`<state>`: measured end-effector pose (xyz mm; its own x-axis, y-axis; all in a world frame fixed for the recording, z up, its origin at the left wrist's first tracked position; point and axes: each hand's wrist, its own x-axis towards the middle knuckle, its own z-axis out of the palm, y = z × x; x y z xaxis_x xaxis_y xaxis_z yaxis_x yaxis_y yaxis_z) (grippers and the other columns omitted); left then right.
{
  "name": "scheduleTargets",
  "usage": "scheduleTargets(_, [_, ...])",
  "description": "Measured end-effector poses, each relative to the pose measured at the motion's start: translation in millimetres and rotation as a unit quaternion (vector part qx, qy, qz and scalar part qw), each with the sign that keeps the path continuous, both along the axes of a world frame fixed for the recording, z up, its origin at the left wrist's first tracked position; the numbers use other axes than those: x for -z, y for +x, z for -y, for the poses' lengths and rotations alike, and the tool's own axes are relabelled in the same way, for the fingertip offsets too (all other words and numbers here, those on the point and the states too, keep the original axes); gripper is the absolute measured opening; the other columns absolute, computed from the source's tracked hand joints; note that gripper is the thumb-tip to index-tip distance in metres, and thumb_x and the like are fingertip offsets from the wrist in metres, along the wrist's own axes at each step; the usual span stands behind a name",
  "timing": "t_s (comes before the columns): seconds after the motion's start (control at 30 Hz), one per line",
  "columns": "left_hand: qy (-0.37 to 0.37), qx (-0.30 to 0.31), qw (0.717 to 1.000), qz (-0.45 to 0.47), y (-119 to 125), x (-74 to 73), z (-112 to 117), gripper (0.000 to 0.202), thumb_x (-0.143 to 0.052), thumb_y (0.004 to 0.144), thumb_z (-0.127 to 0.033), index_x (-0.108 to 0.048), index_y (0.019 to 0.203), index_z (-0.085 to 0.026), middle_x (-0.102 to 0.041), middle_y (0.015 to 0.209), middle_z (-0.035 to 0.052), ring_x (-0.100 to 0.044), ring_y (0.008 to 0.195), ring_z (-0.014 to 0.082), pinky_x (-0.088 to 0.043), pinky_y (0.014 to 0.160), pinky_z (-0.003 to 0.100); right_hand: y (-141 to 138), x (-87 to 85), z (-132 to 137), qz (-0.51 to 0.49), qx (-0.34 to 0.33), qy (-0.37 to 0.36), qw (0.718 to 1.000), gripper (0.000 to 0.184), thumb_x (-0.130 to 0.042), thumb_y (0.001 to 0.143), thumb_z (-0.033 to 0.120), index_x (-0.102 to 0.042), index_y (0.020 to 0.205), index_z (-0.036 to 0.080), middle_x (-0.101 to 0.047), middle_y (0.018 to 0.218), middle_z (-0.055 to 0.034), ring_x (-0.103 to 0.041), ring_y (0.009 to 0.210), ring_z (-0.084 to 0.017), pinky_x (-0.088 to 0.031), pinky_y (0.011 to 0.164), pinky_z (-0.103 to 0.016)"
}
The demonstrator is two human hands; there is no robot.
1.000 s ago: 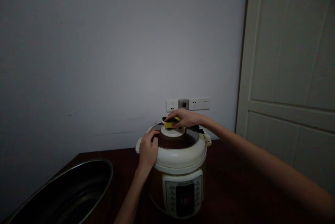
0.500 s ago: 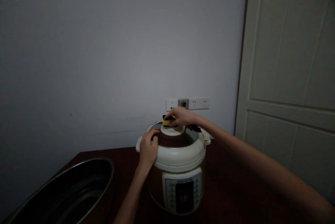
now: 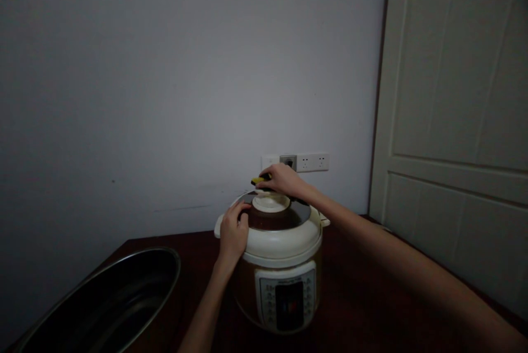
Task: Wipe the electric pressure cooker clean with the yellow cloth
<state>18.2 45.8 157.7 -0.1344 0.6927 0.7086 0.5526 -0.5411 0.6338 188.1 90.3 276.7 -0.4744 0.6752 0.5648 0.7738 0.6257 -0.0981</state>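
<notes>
A white and brown electric pressure cooker (image 3: 280,246) stands upright on the dark table, its control panel towards me. My left hand (image 3: 234,232) rests on the left side of its lid, fingers laid over the rim, holding nothing. Just above the round white knob (image 3: 271,203) at the lid's centre, my right hand (image 3: 282,178) pinches a small yellow-and-black item (image 3: 259,180). What kind of thing it is cannot be made out; my fingers cover part of it. A dark part shows under my right wrist.
At the lower left stands a large metal basin (image 3: 176,265) with a shiny rim. Wall sockets (image 3: 312,163) sit behind the cooker, with a dark plug in one. A pale panelled door (image 3: 454,177) is on the right. The dark red table (image 3: 198,240) meets the wall.
My right hand has lifted a little off the knob with the yellow-and-black item, showing more of the knob's white top. The left hand stays on the lid.
</notes>
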Motion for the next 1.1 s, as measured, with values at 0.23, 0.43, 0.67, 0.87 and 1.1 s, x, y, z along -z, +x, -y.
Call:
scheduleTargets(0.23, [0.000, 0.006, 1.000, 0.015, -2, -1.0, 1, 0.028, -0.042, 0.074, -0.016, -0.068, 0.086, -0.018, -0.068, 0.105, 0.0084, -0.055, 0.110, 0.0244, -0.036, 0.101, 0.042, 44, -4.5, -27, -0.154, -0.074, -0.088, 0.981, 0.035, -0.061, 0.079, 0.037, -0.068, 0.108, 0.019, -0.072, 0.097, -0.0036, -0.064, 0.087, -0.019, -0.047, 0.077, -0.027])
scheduleTargets(0.43, [-0.010, 0.023, 0.999, 0.040, -2, -1.9, 0, 0.026, -0.045, 0.072, -0.017, -0.069, 0.084, -0.019, -0.068, 0.105, 0.0073, -0.056, 0.109, 0.0232, -0.036, 0.101, 0.041, 71, 17.8, -24, -0.179, -0.074, -0.044, 0.980, 0.042, -0.060, 0.079, 0.030, -0.060, 0.119, 0.017, -0.065, 0.115, -0.0095, -0.061, 0.101, -0.022, -0.045, 0.091, -0.037])
scheduleTargets(0.67, [-0.096, 0.099, 0.975, 0.171, -21, -25.1, -4, 0.032, -0.050, 0.063, -0.016, -0.070, 0.088, -0.017, -0.070, 0.096, 0.0069, -0.062, 0.096, 0.0221, -0.043, 0.092, 0.036, 99, 36.9, 29, -0.050, -0.164, 0.077, 0.982, 0.038, -0.053, 0.080, 0.017, -0.058, 0.116, 0.023, -0.063, 0.115, -0.0069, -0.058, 0.105, -0.020, -0.046, 0.090, -0.036])
scheduleTargets(0.87, [-0.082, 0.163, 0.963, 0.198, -4, -59.7, -35, 0.024, -0.053, 0.063, -0.014, -0.072, 0.079, -0.015, -0.071, 0.091, 0.0089, -0.062, 0.092, 0.0206, -0.044, 0.089, 0.035, 74, 36.1, 50, -0.042, -0.145, 0.086, 0.985, 0.043, -0.050, 0.070, 0.007, -0.058, 0.109, 0.021, -0.063, 0.108, -0.0059, -0.059, 0.098, -0.019, -0.046, 0.084, -0.033])
scheduleTargets(1.1, [-0.186, 0.294, 0.902, 0.254, 20, -66.6, -73, 0.017, -0.055, 0.059, -0.013, -0.070, 0.068, -0.011, -0.070, 0.071, 0.0089, -0.063, 0.071, 0.0176, -0.047, 0.071, 0.029, 50, 18.2, 32, -0.014, -0.051, 0.053, 0.997, 0.031, -0.063, 0.076, 0.035, -0.061, 0.102, 0.019, -0.061, 0.104, -0.0080, -0.058, 0.089, -0.019, -0.044, 0.075, -0.030])
